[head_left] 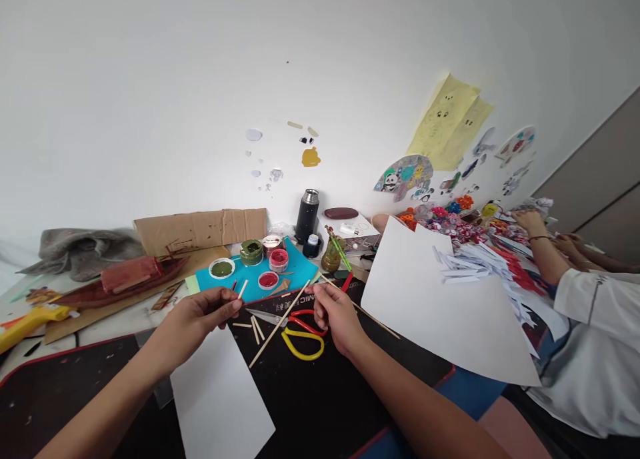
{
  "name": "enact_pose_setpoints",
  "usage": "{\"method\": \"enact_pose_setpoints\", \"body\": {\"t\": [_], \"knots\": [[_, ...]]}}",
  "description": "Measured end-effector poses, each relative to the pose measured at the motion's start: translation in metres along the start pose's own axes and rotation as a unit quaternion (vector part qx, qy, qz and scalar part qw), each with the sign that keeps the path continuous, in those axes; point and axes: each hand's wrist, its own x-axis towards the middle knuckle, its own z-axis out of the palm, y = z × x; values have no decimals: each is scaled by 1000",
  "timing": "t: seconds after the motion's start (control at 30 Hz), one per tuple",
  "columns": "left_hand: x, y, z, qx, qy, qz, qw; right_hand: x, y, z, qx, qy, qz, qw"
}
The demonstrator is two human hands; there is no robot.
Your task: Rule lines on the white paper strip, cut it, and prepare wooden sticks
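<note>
My left hand (203, 317) pinches a short wooden stick (243, 289) between thumb and fingers, its tip pointing up right. My right hand (334, 315) is closed on long thin wooden sticks (280, 324) that cross each other; one slants down left over the black mat (320, 392), another runs right toward the white sheet (430, 312). Between the hands lie several short cut stick pieces (255, 327) and scissors with red and yellow handles (300, 332).
A blue mat (295, 262) carries open paint pots, green (221, 268) and red (269, 280). Behind stand a black flask (307, 215), a brush jar (331, 255) and cardboard (200, 229). A red model boat (125, 279) lies left. Another person in white (590, 325) works at right among paper strips.
</note>
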Motion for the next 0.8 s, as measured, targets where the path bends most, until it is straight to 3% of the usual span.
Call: {"method": "enact_pose_setpoints", "body": {"t": [0.37, 0.57, 0.8], "knots": [[0, 5, -2, -10, 13, -3, 1000, 0, -3, -49, 78, 104, 42, 991], [1, 4, 0, 0, 12, -12, 1000, 14, -17, -55, 118, 132, 55, 983], [3, -1, -1, 12, 11, -15, 1000, 25, -24, -54, 114, 118, 66, 984]]}}
